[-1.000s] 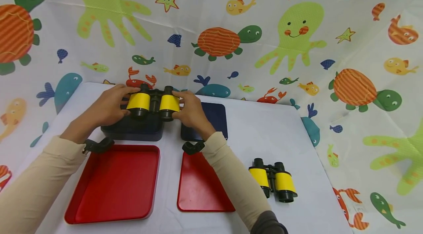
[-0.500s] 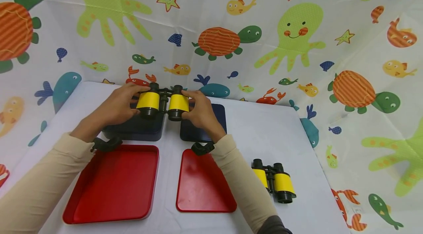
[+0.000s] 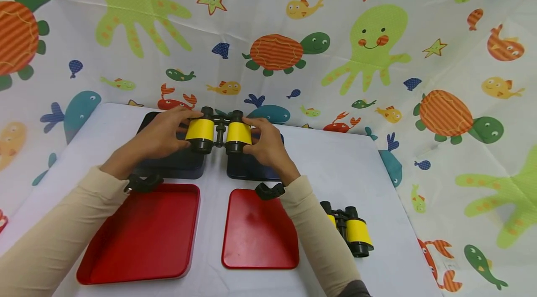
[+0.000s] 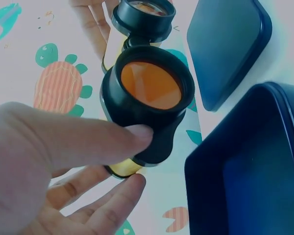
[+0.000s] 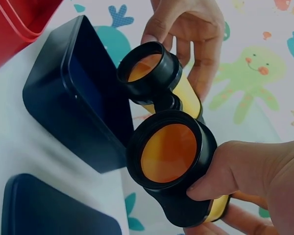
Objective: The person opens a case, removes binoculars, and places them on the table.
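Observation:
Both hands hold a pair of yellow and black binoculars (image 3: 219, 131) in the air at the back of the table. My left hand (image 3: 162, 133) grips the left barrel, thumb on its black end and fingers around the far side. On the right barrel my right hand (image 3: 268, 146) has the same kind of grip. Orange lenses face the wrist cameras, as on the near barrel (image 5: 169, 152) in the right wrist view. Below and left lies an open dark blue box (image 3: 174, 164), partly hidden by the left hand. Under the right hand lies a flat dark blue lid (image 3: 247, 169).
A red tray (image 3: 142, 236) lies at the front left, with a flat red lid (image 3: 260, 236) to its right. Second yellow and black binoculars (image 3: 356, 231) rest on the table (image 3: 335, 162) at right, partly behind the right sleeve. A printed sea-animal cloth (image 3: 268, 17) hangs behind.
Both hands have carried the binoculars to the right, from over the dark blue box to above the gap between box and lid. The trays and second binoculars have stayed put.

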`<action>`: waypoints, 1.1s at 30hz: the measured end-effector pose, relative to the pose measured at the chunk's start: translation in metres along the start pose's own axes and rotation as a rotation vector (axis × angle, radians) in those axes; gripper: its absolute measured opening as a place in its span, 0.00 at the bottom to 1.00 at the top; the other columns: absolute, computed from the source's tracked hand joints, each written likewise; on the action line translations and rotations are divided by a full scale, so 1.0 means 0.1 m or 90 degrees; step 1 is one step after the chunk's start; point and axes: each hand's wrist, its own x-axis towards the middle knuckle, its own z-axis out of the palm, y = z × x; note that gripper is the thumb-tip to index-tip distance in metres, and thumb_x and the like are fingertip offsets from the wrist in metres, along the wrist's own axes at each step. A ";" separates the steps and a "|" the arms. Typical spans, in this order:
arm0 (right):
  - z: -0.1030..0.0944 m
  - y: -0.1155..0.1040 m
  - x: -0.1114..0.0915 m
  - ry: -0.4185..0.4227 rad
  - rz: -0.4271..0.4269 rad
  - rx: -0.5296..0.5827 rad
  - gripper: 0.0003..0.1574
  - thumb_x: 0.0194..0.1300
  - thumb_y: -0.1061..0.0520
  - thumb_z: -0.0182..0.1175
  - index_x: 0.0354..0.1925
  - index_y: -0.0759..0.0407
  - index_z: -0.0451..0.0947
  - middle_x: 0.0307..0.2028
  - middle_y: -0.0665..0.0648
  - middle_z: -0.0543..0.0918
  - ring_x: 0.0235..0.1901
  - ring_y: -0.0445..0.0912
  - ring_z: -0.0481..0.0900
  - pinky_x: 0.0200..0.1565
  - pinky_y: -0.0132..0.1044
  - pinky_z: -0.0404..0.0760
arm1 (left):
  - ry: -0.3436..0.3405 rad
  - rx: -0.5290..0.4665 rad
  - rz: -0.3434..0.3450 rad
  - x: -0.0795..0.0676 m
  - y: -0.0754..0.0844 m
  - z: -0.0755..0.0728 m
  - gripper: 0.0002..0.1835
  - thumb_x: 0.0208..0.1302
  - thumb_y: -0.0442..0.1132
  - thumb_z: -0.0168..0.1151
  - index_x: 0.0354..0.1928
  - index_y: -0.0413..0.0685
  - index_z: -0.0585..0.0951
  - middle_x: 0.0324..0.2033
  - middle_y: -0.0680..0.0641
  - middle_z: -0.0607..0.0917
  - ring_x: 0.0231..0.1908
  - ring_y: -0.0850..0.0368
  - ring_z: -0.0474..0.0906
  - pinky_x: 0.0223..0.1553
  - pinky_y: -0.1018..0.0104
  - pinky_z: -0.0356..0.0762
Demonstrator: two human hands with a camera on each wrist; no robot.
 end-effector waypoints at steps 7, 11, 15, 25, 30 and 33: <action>-0.11 0.07 -0.06 0.004 0.001 0.000 0.49 0.52 0.71 0.71 0.70 0.49 0.70 0.66 0.53 0.69 0.62 0.50 0.75 0.57 0.46 0.80 | -0.002 -0.012 0.009 0.05 0.10 0.07 0.41 0.54 0.25 0.71 0.71 0.44 0.68 0.67 0.36 0.67 0.58 0.36 0.78 0.54 0.45 0.80; -0.17 0.10 -0.09 0.015 -0.003 0.004 0.49 0.52 0.73 0.70 0.69 0.49 0.71 0.67 0.54 0.69 0.62 0.51 0.76 0.57 0.46 0.80 | 0.003 -0.016 0.013 0.09 0.17 0.12 0.41 0.54 0.24 0.71 0.71 0.44 0.68 0.64 0.37 0.70 0.58 0.36 0.77 0.54 0.45 0.80; -0.23 0.14 -0.13 0.022 -0.006 0.010 0.49 0.52 0.73 0.70 0.69 0.50 0.71 0.68 0.54 0.68 0.61 0.52 0.76 0.57 0.47 0.80 | 0.007 -0.022 0.022 0.13 0.20 0.16 0.41 0.53 0.23 0.71 0.71 0.44 0.69 0.62 0.38 0.71 0.57 0.37 0.78 0.54 0.45 0.80; -0.33 0.22 -0.19 0.041 0.011 0.012 0.49 0.52 0.73 0.70 0.69 0.48 0.71 0.66 0.53 0.69 0.61 0.52 0.75 0.57 0.49 0.81 | 0.010 -0.042 0.028 0.23 0.27 0.25 0.43 0.51 0.23 0.73 0.71 0.45 0.69 0.61 0.39 0.71 0.58 0.38 0.77 0.52 0.46 0.82; -0.40 0.26 -0.24 0.045 0.018 0.009 0.50 0.52 0.72 0.70 0.70 0.46 0.70 0.66 0.53 0.70 0.62 0.52 0.75 0.57 0.46 0.81 | 0.010 -0.053 0.034 0.27 0.32 0.30 0.42 0.51 0.24 0.73 0.70 0.45 0.70 0.61 0.40 0.72 0.57 0.39 0.78 0.51 0.46 0.83; -0.43 0.28 -0.27 0.046 0.020 0.011 0.50 0.52 0.71 0.70 0.70 0.45 0.70 0.66 0.53 0.70 0.62 0.52 0.75 0.57 0.47 0.81 | 0.008 -0.061 0.034 0.29 0.35 0.33 0.42 0.51 0.25 0.73 0.70 0.45 0.70 0.61 0.40 0.73 0.58 0.40 0.77 0.52 0.47 0.82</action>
